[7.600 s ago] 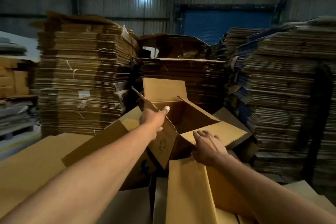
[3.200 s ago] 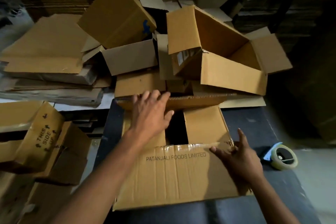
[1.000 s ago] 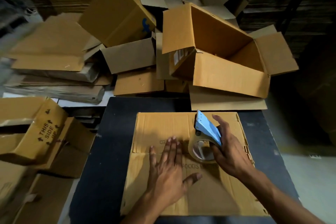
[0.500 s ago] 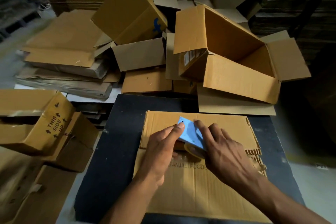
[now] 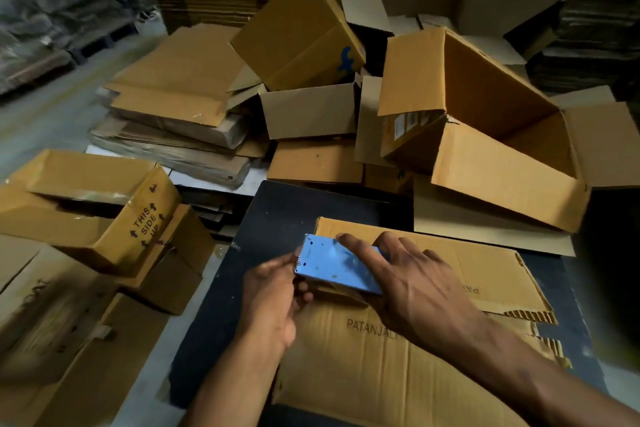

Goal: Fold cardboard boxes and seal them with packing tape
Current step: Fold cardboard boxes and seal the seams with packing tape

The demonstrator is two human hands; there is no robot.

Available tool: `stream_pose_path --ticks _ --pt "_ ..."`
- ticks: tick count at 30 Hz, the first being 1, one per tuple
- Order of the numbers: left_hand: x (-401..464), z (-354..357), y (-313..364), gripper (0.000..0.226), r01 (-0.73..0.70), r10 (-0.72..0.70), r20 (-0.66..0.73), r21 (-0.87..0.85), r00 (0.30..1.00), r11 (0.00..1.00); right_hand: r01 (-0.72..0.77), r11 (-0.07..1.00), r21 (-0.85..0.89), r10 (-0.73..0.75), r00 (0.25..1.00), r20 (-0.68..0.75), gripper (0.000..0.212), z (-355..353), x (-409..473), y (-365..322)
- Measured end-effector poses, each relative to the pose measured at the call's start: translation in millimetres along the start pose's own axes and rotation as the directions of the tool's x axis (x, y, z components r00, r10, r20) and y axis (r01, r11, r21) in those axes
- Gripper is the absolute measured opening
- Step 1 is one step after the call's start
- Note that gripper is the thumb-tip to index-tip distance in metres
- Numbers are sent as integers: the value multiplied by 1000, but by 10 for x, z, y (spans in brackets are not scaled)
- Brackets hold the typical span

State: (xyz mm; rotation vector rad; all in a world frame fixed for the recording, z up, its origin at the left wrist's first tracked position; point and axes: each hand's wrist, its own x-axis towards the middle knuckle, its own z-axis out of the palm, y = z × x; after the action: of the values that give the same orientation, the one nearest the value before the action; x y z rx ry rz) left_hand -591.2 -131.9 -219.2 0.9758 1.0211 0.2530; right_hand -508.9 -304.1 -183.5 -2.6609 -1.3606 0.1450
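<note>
The right hand grasps a blue tape dispenser at the left end of the closed box; the left hand pinches beneath the dispenser.

Brown box, printed PATANJALI, flaps folded shut, flat on the dark counter. Blue tape dispenser, toothed edge at its far-left end, tilted over the box's left end at the flap seam.
</note>
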Motion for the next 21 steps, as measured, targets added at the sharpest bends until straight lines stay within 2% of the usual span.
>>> stream_pose_path --ticks 5,8,14,18,21 --pt "255 -359 85 13 -86 92 -66 88 994 992 48 988 -145 -13 972 234 77 -412 -120 247" --pt "318 -514 122 11 -141 146 -25 141 989 980 28 982 -185 32 949 312 78 -506 -278 360" --pt "594 -358 -76 13 -148 159 -44 189 986 971 -24 964 -264 106 948 300 79 45 -162 424" --pt "717 -425 -237 13 -109 130 -75 232 989 967 21 948 -318 43 981 191 73 324 -56 499" --pt "757 -510 -328 12 -74 99 -98 226 990 971 97 944 -315 -33 979 200 73 375 -60 581"
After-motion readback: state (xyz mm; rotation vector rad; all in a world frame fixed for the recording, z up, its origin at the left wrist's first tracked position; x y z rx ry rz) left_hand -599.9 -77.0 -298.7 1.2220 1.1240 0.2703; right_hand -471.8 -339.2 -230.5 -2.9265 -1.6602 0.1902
